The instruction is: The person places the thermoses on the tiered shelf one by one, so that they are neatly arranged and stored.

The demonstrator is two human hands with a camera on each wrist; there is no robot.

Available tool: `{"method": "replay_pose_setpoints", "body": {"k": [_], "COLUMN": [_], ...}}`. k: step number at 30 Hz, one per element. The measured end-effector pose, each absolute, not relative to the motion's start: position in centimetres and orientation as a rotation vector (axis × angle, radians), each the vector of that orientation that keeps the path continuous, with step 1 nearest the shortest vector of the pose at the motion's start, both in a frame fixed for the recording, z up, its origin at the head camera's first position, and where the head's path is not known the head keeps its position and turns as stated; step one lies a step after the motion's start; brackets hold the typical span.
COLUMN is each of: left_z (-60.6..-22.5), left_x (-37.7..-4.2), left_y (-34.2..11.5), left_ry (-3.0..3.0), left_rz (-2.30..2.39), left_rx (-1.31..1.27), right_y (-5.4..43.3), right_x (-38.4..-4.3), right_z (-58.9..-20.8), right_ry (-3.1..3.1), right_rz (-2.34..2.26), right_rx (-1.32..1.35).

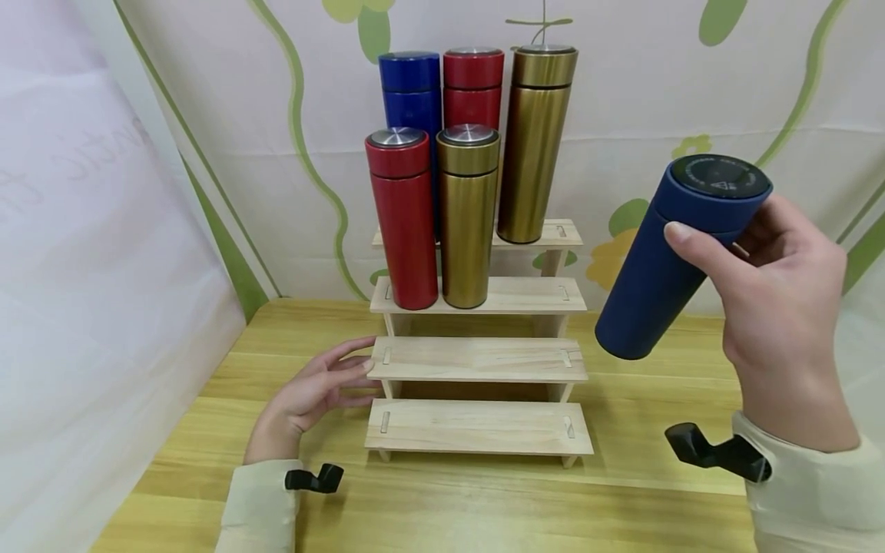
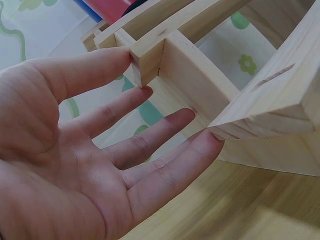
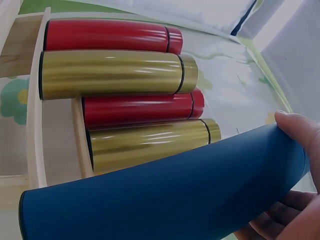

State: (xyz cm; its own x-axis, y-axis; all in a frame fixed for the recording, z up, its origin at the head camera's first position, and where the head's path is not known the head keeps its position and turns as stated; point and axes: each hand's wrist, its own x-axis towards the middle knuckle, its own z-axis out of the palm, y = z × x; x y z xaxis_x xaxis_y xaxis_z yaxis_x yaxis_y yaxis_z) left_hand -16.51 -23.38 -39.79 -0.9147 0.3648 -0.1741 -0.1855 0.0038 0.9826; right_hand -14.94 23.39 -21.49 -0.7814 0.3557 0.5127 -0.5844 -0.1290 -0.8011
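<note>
My right hand (image 1: 788,284) holds a dark blue thermos bottle (image 1: 664,261) tilted in the air, right of a stepped wooden stand (image 1: 477,361). Its thumb lies across the front near the black lid, with the fingers behind; the right wrist view shows the blue bottle (image 3: 165,185) across its lower part. My left hand (image 1: 321,392) touches the left end of the stand, at the second step from the bottom. In the left wrist view its fingers (image 2: 145,145) are spread and fairly straight, with fingertips against the wood. The lower two steps carry no bottles.
A red bottle (image 1: 404,230) and a gold bottle (image 1: 470,230) stand on the third step. Behind them on the top step are a blue bottle (image 1: 412,104), another red bottle (image 1: 473,92) and a taller-looking gold bottle (image 1: 535,153). A patterned cloth (image 1: 290,192) hangs behind the table (image 1: 442,507).
</note>
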Motion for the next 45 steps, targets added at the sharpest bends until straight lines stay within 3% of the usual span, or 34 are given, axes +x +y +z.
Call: {"method": "replay_pose_setpoints", "body": {"k": [27,45], "left_z": [-39.9,-39.9], "left_x": [-16.7,-16.7], "left_y": [-23.3,-23.3], "left_ry": [1.914,1.917], "left_rz": [1.963,1.962], "left_rx": [0.167,0.165], "right_y": [20.3,18.0], "right_x": [-16.8,-19.9], "right_z": [-19.7,-19.4], "right_ry": [-1.783,-1.885], "right_rz": [1.930,2.009], "right_rx": [0.330,0.438]}}
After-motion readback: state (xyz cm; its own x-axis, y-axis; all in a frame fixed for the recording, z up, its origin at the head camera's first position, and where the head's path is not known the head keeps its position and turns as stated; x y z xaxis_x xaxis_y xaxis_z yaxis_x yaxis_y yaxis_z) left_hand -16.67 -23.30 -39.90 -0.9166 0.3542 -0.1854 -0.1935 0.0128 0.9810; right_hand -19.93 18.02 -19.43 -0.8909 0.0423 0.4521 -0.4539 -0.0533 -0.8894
